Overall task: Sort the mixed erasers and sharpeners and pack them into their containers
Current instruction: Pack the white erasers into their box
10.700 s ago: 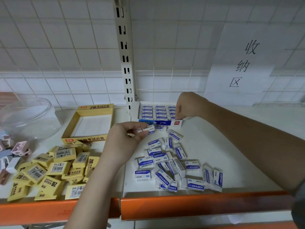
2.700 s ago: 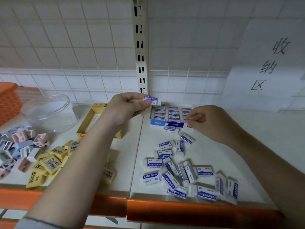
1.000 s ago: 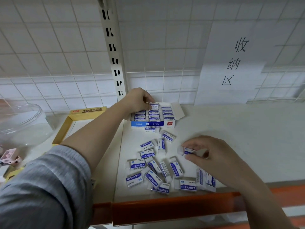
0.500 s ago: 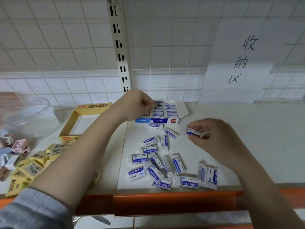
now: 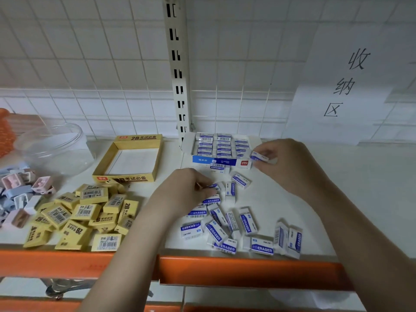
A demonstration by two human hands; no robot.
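Note:
My right hand pinches a white-and-blue eraser at the right end of the blue eraser box, which holds rows of the same erasers. My left hand reaches down onto the loose white-and-blue erasers, its fingertips closing on one at the top of the pile. Further left stands an empty yellow 2B box. In front of it lies a heap of yellow 2B erasers.
Pastel sharpeners lie at the far left by a clear plastic tub and an orange basket. The shelf has an orange front rail, a slotted metal upright and a paper sign on the wall.
My left hand left the blue box and came down to the loose erasers. My right hand rose with its eraser to the box's right end.

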